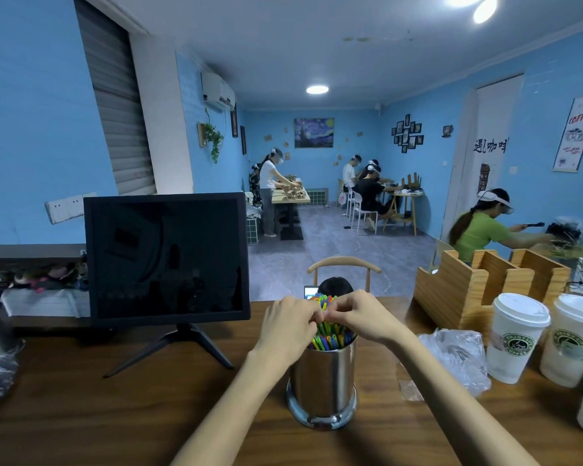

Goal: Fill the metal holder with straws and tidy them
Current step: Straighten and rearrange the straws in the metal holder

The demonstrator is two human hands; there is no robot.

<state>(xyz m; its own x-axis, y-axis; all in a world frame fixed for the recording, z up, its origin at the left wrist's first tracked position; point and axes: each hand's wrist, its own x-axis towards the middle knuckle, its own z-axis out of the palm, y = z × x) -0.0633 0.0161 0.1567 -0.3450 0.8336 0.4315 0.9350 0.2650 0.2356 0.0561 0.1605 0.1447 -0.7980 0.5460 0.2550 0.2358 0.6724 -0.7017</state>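
Holder [322, 381] on tabletop [115, 415] already full. Left hand [288, 326] and right hand [360, 317] pinch straws [330, 338], fingers clenched round the bundle. Tidying step; next, probably level the tips.

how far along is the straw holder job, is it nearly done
Filling looks done: the metal holder stands upright on the wooden counter, packed with coloured straws, and no loose straws show on the counter. In hand: the left hand and right hand pinch the straw tops together. Left: evening out the bundle. An empty-looking clear bag lies to the right.
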